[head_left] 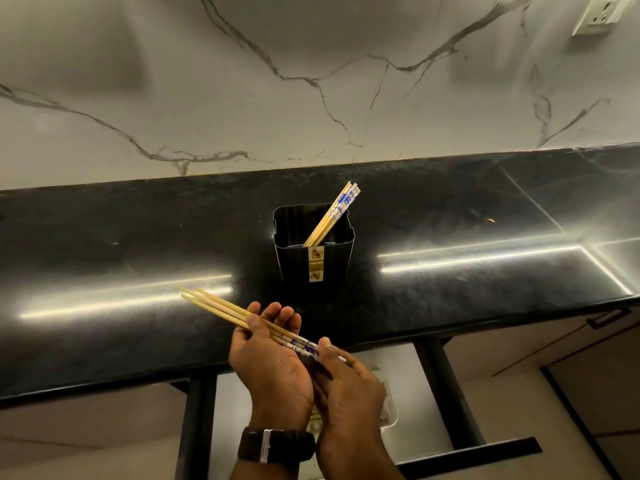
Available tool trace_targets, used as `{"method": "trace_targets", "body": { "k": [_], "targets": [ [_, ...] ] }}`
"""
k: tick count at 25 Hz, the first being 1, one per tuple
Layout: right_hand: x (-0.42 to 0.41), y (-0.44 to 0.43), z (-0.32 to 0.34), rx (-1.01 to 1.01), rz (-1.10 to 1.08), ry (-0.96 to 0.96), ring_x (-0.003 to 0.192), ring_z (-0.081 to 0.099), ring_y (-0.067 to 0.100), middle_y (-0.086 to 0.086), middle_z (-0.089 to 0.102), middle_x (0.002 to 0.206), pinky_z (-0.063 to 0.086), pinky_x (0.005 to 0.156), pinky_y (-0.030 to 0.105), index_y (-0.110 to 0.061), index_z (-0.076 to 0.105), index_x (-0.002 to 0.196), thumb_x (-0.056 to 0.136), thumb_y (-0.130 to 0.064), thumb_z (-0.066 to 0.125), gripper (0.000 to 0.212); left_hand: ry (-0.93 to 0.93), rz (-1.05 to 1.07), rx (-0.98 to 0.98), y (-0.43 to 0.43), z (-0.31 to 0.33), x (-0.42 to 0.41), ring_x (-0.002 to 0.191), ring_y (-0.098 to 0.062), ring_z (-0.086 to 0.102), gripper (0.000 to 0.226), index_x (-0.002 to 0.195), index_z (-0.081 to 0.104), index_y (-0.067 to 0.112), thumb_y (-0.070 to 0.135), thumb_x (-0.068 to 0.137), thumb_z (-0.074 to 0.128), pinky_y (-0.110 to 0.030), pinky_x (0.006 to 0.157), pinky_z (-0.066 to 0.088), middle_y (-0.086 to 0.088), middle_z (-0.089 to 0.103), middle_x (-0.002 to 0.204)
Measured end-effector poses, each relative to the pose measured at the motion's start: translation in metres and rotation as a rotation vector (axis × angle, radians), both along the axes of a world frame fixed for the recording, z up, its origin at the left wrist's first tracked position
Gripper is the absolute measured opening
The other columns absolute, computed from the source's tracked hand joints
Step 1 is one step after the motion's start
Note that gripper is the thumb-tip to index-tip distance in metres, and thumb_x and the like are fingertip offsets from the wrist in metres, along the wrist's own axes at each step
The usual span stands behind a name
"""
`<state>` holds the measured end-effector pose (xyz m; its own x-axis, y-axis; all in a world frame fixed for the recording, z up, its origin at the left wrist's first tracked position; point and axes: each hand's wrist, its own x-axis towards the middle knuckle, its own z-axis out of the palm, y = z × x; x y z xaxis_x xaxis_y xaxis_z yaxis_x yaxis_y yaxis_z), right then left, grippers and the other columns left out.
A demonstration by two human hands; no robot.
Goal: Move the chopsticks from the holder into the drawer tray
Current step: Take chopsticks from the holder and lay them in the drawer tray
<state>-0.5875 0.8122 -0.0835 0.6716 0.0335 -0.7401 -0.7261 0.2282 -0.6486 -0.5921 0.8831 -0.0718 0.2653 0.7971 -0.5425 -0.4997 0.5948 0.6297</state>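
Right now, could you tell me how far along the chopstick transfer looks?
Roughly midway. Done: the drawer is open below the countertop, and a bundle of chopsticks is out of the holder. In hand: the left hand cradles that bundle while the right hand pinches its patterned ends. Left: several chopsticks lean in the black holder; the white tray is mostly hidden.

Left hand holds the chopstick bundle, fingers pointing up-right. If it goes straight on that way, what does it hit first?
Likely the black holder on the countertop: the left hand has its fingers aimed roughly at its base. Depth is unclear; if high enough, it could pass above.
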Motion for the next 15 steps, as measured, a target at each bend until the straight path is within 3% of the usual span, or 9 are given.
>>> {"method": "trace_targets", "body": {
  "k": [2,5,7,12,15],
  "targets": [
    [-0.002,0.0,-0.003,-0.002,0.027,0.028,0.058,0.077,0.019,0.004,0.078,0.063,0.06,0.052,0.029,-0.012,0.075,0.079,0.092,-0.021,0.074,0.016,0.046,-0.022,0.036,-0.004,-0.008,-0.003,0.061,-0.01,0.073,0.022,0.113,0.066,0.017,0.026,0.11,0.046,-0.029,0.062,0.061,0.005,0.074,0.072],
    [-0.001,0.0,-0.013,-0.049,0.066,0.038,0.075,0.074,0.027,0.009,0.076,0.07,0.061,0.075,0.039,-0.01,0.076,0.082,0.099,-0.019,0.065,0.021,0.072,-0.059,0.065,-0.011,-0.019,-0.006,0.058,-0.009,0.068,0.021,0.113,0.066,0.018,0.027,0.11,0.046,-0.03,0.063,0.06,0.006,0.07,0.069],
    [-0.003,-0.001,-0.019,-0.071,0.129,0.028,0.08,0.073,0.027,0.009,0.076,0.08,0.061,0.078,0.039,-0.012,0.075,0.086,0.1,-0.02,0.062,0.021,0.087,-0.106,0.108,-0.015,-0.025,-0.008,0.061,-0.011,0.07,0.021,0.112,0.066,0.02,0.028,0.11,0.046,-0.03,0.065,0.062,0.005,0.071,0.071],
    [-0.001,-0.021,-0.025,0.044,0.07,0.11,0.068,0.08,0.027,0.017,0.08,0.085,0.063,0.054,0.029,-0.004,0.075,0.093,0.097,-0.003,0.064,0.012,0.104,-0.158,0.088,-0.021,-0.043,-0.024,0.08,-0.02,0.079,0.022,0.118,0.064,0.015,0.025,0.11,0.047,-0.042,0.084,0.063,-0.003,0.078,0.086],
    [0.01,-0.043,-0.031,0.033,0.12,0.116,0.079,0.079,0.033,0.023,0.078,0.094,0.064,0.055,0.03,0.004,0.074,0.098,0.095,0.001,0.066,0.009,0.133,-0.122,0.097,-0.009,-0.053,-0.042,0.099,-0.031,0.078,0.032,0.134,0.059,0.012,0.026,0.107,0.052,-0.046,0.088,0.062,-0.012,0.077,0.108]
  ]
}}
